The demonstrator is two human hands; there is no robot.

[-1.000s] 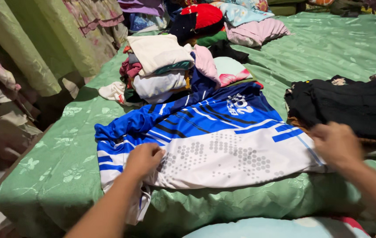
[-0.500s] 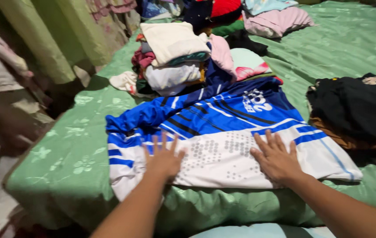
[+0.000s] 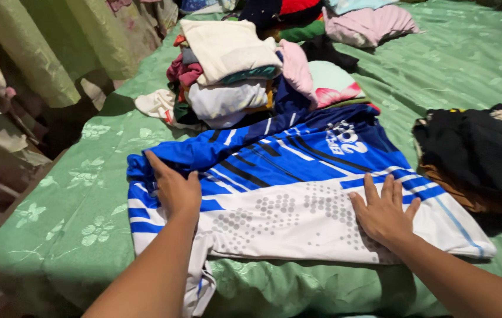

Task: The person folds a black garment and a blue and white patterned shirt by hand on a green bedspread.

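Observation:
A blue and white sports jersey (image 3: 286, 182) with black stripes lies spread flat on a bed covered by a green patterned sheet (image 3: 68, 229). My left hand (image 3: 174, 189) rests palm down on the jersey's left sleeve, fingers close together and pointing up and left. My right hand (image 3: 385, 213) presses flat on the white lower part of the jersey, fingers spread. Neither hand grips the cloth.
A stack of folded clothes (image 3: 233, 76) stands behind the jersey. A dark pile of garments (image 3: 480, 153) lies at the right. More clothes, pink (image 3: 368, 23) and red, lie at the far end. Green curtains (image 3: 45, 53) hang at the left beside the bed's edge.
My left hand has slid up and left onto the sleeve. My right hand has moved right along the white part. The jersey lies flatter.

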